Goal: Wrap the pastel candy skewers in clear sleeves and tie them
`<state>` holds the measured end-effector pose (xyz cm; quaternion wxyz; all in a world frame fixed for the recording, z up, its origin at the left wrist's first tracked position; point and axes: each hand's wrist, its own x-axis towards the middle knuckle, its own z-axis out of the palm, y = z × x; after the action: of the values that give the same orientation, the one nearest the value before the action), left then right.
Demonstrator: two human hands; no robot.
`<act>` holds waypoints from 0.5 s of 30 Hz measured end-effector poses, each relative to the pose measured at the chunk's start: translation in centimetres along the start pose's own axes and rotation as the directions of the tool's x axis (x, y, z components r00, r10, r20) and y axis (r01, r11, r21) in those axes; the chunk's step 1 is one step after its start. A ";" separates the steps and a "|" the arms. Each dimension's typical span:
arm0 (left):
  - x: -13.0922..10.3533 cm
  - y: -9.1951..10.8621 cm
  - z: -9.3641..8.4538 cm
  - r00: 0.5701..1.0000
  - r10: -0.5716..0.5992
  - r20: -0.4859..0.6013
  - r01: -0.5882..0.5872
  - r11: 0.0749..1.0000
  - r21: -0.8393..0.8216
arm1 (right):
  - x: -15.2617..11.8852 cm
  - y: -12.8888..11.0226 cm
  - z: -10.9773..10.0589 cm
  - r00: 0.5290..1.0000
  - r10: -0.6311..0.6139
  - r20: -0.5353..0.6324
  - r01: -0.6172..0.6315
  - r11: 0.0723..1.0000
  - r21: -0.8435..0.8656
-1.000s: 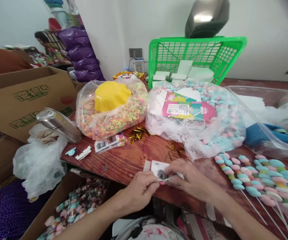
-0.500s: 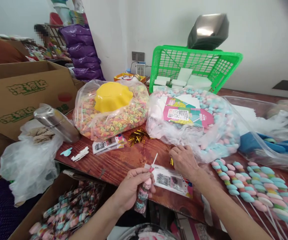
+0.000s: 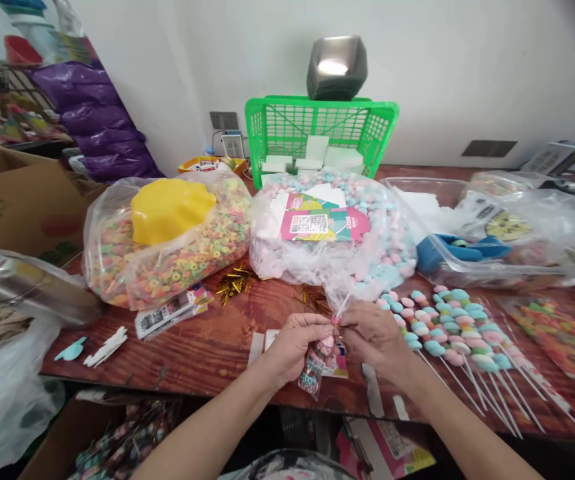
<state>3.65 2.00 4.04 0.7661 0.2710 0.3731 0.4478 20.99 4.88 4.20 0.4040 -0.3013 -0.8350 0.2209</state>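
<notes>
My left hand (image 3: 291,348) is closed around the neck of a wrapped marshmallow skewer (image 3: 311,373), which hangs with its sweets down and its white stick (image 3: 342,305) pointing up. At that gathered neck my right hand (image 3: 380,337) pinches its fingers together; whatever is in them is hidden. Beneath both hands lie printed plastic bags (image 3: 338,367), partly covered. Gold twist ties (image 3: 237,283) are heaped behind to the left. Unwrapped marshmallow skewers (image 3: 467,330) lie in a row right of my right hand.
Behind stand a bag of ring sweets (image 3: 202,260) with a yellow bowl (image 3: 172,210), a bag of marshmallows (image 3: 392,233) and a green basket (image 3: 387,127). A steel flask (image 3: 42,293) leans at left. Below the table edge is a box of wrapped skewers (image 3: 122,433).
My right hand has left the tabletop by the gold strips and come to the wrapped skewer's neck, meeting my left hand. The view has turned to the right.
</notes>
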 end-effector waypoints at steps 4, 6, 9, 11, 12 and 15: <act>0.2 1.1 0.7 0.998 0.017 0.052 -0.020 0.998 0.062 | 0.1 -0.7 -1.2 0.883 0.450 0.136 -0.440 0.690 0.575; 0.0 1.7 0.9 0.998 0.023 0.055 -0.028 0.996 0.087 | 0.1 -0.8 -1.2 0.796 0.555 0.242 -0.547 0.489 0.679; -0.7 2.1 1.0 0.999 0.027 0.018 -0.029 0.992 0.126 | -0.2 -0.7 -0.8 0.744 0.587 0.318 -0.601 0.381 0.702; -1.1 2.0 0.8 0.999 0.051 -0.013 -0.048 0.985 0.164 | -0.4 -0.9 -0.7 0.755 0.576 0.313 -0.607 0.433 0.666; -1.2 1.9 0.7 0.997 0.078 -0.027 -0.071 0.978 0.194 | -0.6 -1.2 -0.8 0.764 0.572 0.299 -0.607 0.479 0.634; -1.4 1.3 0.3 0.979 0.183 -0.091 -0.151 0.946 0.286 | -1.1 -2.3 -1.3 0.801 0.587 0.117 -0.552 0.649 0.523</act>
<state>2.79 1.35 5.66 0.6565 0.3798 0.4520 0.4694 21.84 2.62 5.75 0.4070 -0.4305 -0.5894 0.5492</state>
